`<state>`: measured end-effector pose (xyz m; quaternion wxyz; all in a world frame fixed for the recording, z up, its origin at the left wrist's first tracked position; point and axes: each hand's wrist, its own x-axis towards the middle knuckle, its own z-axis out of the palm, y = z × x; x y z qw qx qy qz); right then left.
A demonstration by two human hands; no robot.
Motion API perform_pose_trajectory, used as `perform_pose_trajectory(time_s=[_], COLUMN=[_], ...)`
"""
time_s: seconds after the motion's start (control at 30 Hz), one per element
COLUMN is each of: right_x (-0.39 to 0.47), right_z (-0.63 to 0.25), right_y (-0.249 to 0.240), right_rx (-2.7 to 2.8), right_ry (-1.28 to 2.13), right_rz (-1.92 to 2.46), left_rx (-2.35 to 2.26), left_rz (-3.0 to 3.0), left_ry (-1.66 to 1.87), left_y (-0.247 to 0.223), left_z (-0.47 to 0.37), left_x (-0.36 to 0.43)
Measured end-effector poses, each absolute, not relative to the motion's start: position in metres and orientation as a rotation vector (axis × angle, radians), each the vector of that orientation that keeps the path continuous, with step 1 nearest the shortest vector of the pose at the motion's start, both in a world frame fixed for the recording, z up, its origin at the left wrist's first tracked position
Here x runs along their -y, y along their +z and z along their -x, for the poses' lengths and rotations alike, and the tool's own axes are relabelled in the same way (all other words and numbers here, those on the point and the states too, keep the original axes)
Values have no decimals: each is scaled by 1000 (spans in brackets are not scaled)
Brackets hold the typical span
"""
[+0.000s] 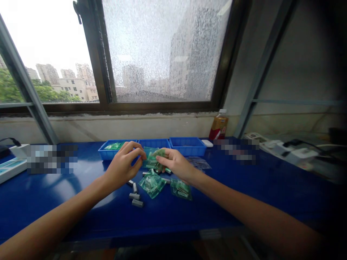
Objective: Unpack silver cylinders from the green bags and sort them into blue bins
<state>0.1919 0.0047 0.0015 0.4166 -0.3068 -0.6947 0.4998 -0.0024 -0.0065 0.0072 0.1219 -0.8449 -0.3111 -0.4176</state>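
Observation:
Between my two hands is a green plastic bag, held up in front of the blue bins. My left hand pinches its left edge with bent fingers. The fingers of my right hand are closed on its right side. Below lie two more green bags, one with small metal parts inside and another to its right. Several loose metal pieces are scattered on the blue table, to the left of and behind these bags.
Three blue bins stand in a row at the back; the left bin holds green bags. Clear plastic bags lie right of my right hand. A bottle stands by the wall. Power strips and cables sit at both sides.

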Motion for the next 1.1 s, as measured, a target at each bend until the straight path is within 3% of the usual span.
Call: perform_pose_trajectory(time_s=[0.2,0.33,0.5,0.73,0.97,1.1], right_x=[-6,-8,-4,2,-12,-15], right_z=[-194,-199,-199,-194,-196,-195], right_y=[-1,-3,-5,1,3,-2], right_rx=[1916,2065,2139,2034,1770,1709], right_ry=[665,212,74,242,1094,1048], right_rz=[862,774,672,774,903,901], left_rx=[1252,1796,2146,1716,913,948], left_rz=[2720,2902,2917,2816,2614,2579], left_ry=[-1290,-1653,-1903,-2185,-1280,-1136], left_y=[11,10,5,3,6,5], left_z=[-6,-9,-6,-5,2,-3], left_x=[12,12,5,0,5,10])
